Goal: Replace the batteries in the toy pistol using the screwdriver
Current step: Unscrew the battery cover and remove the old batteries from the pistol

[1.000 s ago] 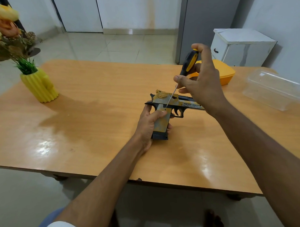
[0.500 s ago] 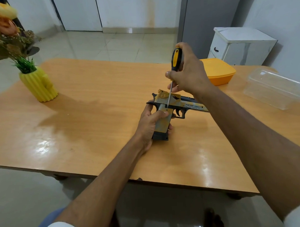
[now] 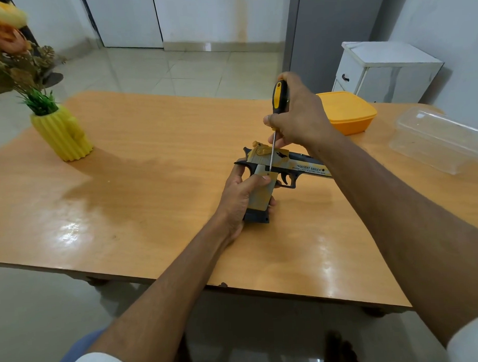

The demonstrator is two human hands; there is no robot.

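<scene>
Your right hand [image 3: 295,116] was wrapped around the black-and-yellow handle of a slim steel-shafted screwdriver [image 3: 279,96], held nearly upright with its tip down on the upper edge of the grip panel of the yellow-and-black plastic toy pistol [image 3: 270,169]. Your left hand [image 3: 240,199] gripped the pistol's handle from the left, thumb across the panel, holding it just above the glossy orange-brown wooden desk [image 3: 140,184], barrel pointing right. A small dark screw hole showed on the panel just below the tip. You seemed to be at the first step, opening the battery cover. The next move likely called for seating the tip squarely in the screw and turning while the left hand braced the pistol. No batteries were visible.
</scene>
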